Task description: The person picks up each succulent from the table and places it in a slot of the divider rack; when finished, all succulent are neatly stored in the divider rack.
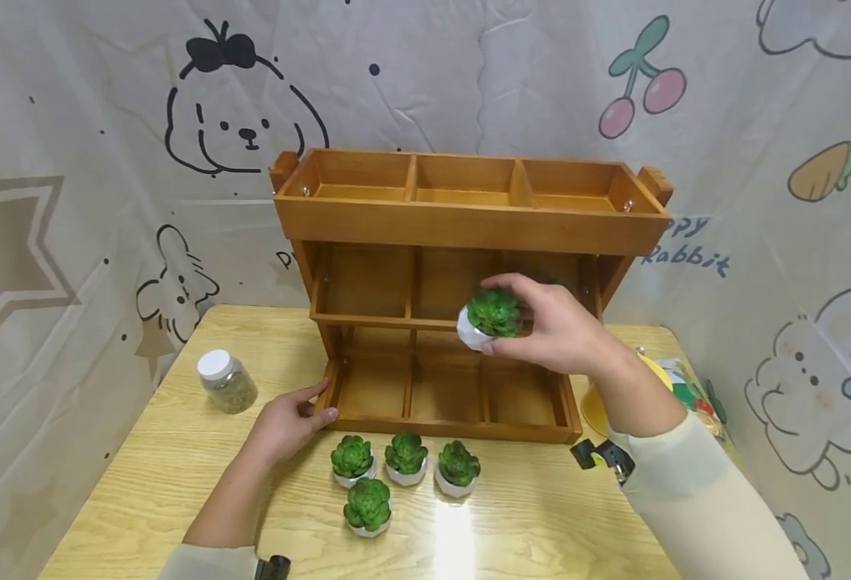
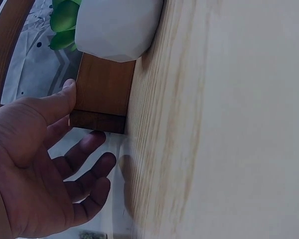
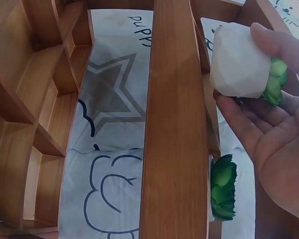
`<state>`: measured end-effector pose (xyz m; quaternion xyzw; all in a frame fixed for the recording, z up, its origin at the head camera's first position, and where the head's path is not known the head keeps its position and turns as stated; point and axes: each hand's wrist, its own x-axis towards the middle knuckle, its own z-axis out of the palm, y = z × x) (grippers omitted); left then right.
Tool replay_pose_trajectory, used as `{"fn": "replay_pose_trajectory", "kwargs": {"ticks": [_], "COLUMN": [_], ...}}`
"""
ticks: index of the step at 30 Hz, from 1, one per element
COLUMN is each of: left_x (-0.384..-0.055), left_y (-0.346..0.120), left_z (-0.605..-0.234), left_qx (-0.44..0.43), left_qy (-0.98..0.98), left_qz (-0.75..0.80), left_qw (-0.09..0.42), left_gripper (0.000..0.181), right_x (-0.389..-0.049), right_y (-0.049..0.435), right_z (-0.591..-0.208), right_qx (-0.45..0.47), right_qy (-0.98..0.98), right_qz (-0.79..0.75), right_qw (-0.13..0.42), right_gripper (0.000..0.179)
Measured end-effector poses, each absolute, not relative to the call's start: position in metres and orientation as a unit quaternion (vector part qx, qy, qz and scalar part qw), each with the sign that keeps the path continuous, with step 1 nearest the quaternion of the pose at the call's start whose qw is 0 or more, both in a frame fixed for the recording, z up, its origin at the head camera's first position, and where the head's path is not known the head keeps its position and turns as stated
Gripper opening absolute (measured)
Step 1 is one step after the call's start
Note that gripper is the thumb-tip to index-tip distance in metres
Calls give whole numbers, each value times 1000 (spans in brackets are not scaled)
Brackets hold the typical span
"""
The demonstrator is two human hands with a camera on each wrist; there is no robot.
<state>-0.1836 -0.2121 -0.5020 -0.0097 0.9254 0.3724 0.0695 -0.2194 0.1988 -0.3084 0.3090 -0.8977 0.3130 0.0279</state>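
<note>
Right hand, head view: my thumb and fingers close round the white pot of a succulent, parted only as wide as the pot itself.
Succulent, head view: it is lifted in front of the wooden shelf, at the middle tier's front edge, right of centre.
Left hand, head view: I have it at the shelf's lower left corner, on the bottom tier.
Table, head view: four potted plants stand before the shelf, three in a row and one nearer me; a white-lidded jar stands to the left.
Shelf corner, left wrist view: I pinch it between thumb and index finger, my other fingers loosely bent off the wood; a white pot stands near.
White pot in my grip, right wrist view: it sits firmly between thumb and fingertips, leaves toward my palm.
Middle tier, right wrist view: another green plant shows behind its front board, the pot mostly hidden.
</note>
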Motion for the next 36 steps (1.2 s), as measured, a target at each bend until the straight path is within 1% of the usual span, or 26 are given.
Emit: {"fn": "replay_pose_trajectory", "kwargs": {"ticks": [6, 9, 15, 24, 30, 36], "left_x": [-183, -183, -183, -182, -183, -183], "left_y": [-213, -212, -211, -211, -211, -212], "left_z": [-501, -501, -501, -501, -502, -502], "left_qx": [-10, -10, -11, -18, -22, -18], "left_qy": [923, 922, 924, 923, 923, 922], "left_qz": [378, 380, 377, 378, 378, 381], "left_qw": [71, 72, 68, 72, 71, 70], "left_gripper": [63, 63, 62, 62, 62, 62], "right_x": [-233, -239, -251, -263, -268, -271], "right_y": [191, 189, 183, 169, 162, 157], "right_z": [-304, -304, -304, -302, -304, -305], "right_qx": [305, 294, 275, 262, 278, 298], "right_qy": [-899, -904, -915, -923, -924, -922], "right_qz": [312, 308, 294, 281, 262, 243], "right_qw": [42, 40, 21, -14, -17, -38], "right_gripper": [74, 75, 77, 75, 76, 79]}}
